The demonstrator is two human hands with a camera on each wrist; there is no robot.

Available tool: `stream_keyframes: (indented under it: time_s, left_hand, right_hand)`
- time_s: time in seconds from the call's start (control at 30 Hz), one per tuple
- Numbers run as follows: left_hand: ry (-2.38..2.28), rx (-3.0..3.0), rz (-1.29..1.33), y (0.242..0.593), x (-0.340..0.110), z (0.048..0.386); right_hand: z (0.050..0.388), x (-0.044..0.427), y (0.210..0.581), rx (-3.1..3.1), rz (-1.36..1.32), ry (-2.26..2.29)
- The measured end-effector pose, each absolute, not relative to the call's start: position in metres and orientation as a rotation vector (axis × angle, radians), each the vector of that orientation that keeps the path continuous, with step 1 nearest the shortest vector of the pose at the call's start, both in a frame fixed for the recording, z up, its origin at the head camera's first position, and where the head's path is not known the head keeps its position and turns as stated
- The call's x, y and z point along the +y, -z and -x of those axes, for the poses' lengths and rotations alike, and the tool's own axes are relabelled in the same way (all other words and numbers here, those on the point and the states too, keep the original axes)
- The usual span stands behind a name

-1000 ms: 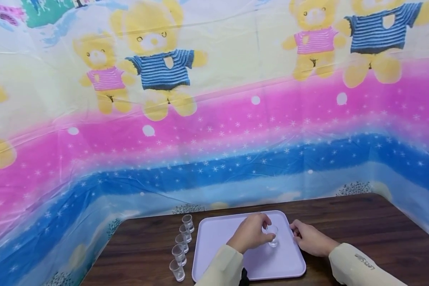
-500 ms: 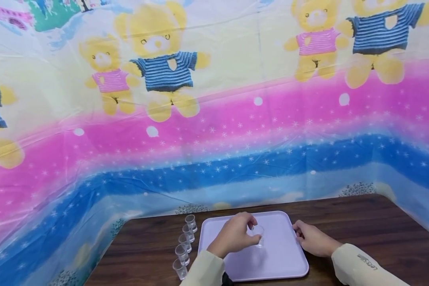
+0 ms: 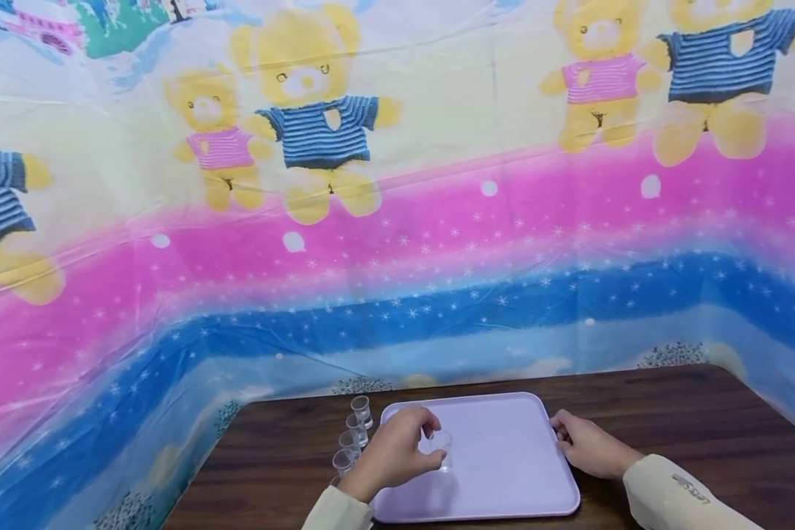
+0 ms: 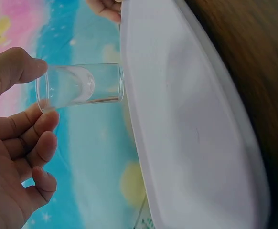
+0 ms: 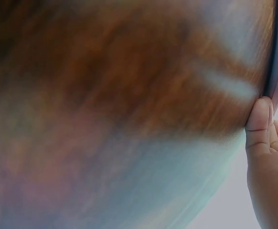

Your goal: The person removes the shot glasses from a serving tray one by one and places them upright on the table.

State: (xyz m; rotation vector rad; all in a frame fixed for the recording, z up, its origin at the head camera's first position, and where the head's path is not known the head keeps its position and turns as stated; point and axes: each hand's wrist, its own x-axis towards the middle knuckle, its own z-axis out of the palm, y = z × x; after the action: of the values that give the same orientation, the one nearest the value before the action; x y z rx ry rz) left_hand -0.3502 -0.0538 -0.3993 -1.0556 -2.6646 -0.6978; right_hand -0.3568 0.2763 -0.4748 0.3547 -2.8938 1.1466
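A small clear shot glass (image 4: 98, 84) is pinched near its rim between the thumb and fingers of my left hand (image 3: 394, 453). In the head view this glass (image 3: 446, 458) is over the left part of the lilac tray (image 3: 510, 456); whether its base touches the tray I cannot tell. My right hand (image 3: 589, 443) holds the tray's right edge, the thumb (image 5: 261, 114) against the rim in the right wrist view. Left of the tray, similar shot glasses (image 3: 356, 427) stand in a row, the nearest ones partly hidden behind my left hand and sleeve.
The tray lies on a dark wooden table (image 3: 676, 427). Behind the table and along its sides hangs a printed cloth (image 3: 424, 258) with teddy bears. Wood surface stretches right of the tray, beyond my right hand.
My left hand has carried the shot glass leftward across the tray, from its right part to its left part. My right hand stays at the tray's edge; the view has shifted slightly.
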Motion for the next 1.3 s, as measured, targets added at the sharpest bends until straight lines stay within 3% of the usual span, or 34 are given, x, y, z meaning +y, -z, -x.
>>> stream_keyframes:
  time_s: [0.7,1.3]
  left_hand:
    - [0.764,-2.73,0.906,0.403,-0.176,0.288]
    - [0.812,-2.901,0.701,0.428,-0.201,0.287]
  right_hand:
    - [0.355,0.278,0.47,-2.943,-0.291,-1.138]
    - [0.353,0.273,0.472,-2.929,-0.329,-1.11]
